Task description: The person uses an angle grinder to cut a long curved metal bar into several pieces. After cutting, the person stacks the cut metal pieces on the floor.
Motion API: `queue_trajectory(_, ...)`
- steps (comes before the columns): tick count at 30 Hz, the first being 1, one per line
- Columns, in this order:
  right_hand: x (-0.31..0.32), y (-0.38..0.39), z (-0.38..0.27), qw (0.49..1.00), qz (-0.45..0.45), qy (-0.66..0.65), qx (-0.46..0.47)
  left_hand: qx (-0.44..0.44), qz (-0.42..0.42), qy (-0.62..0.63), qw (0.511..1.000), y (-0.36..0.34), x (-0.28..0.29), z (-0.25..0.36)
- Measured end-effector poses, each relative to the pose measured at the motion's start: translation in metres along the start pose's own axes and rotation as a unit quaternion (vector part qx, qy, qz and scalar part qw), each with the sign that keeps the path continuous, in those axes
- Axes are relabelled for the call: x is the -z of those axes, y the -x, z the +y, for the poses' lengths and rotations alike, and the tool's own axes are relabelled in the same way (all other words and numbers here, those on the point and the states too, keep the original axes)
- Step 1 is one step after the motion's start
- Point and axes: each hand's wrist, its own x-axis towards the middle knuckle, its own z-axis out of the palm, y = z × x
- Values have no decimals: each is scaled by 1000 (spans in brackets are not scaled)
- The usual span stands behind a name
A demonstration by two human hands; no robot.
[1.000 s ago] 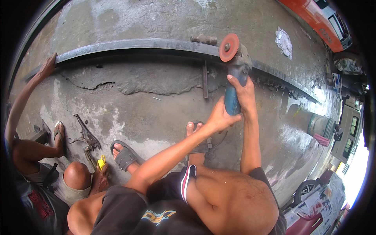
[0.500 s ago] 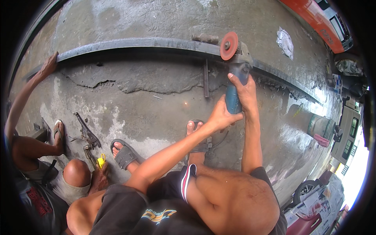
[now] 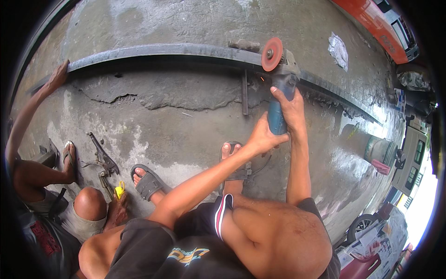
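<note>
Both my hands are closed on a blue angle grinder (image 3: 278, 120): my left hand (image 3: 265, 136) wraps its lower body, and my right hand (image 3: 291, 106) grips higher up. Its red disc (image 3: 272, 54) is at a long grey steel bar (image 3: 181, 50) lying across the floor; whether it touches is hidden. A small orange spark (image 3: 262, 79) shows below the disc. Beneath the bar a short metal piece (image 3: 245, 95) points toward me, and a short cylindrical piece (image 3: 241, 45) lies behind it. A co-worker's hand (image 3: 58, 75) holds the bar's left part.
The co-worker (image 3: 90, 207) squats at my left, holding a yellow object (image 3: 120, 188), beside metal tools (image 3: 104, 158). Crumpled paper (image 3: 338, 50) lies beyond the bar. A bucket (image 3: 376, 149) stands at right, with orange (image 3: 390, 32) and beige (image 3: 409, 156) vehicles along the edge.
The grinder and my hands have shifted a little up and right in the view, and the bar sits slightly higher. A spark now shows just under the disc.
</note>
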Motion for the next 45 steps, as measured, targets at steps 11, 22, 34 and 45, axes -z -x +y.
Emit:
queue_trajectory(11,-1,0,1,1000,-4,-14,2,8,3,-6,1000,1,0,1)
queue_trajectory(22,-2,1,2,1000,-1,-6,-5,42,-14,-27,999,1,3,2)
queue_trajectory(34,-5,3,-2,1000,-7,-20,-12,44,5,-51,998,4,5,8)
queue_trajectory(45,-7,3,0,1000,-1,-15,-7,39,9,-57,998,4,7,1)
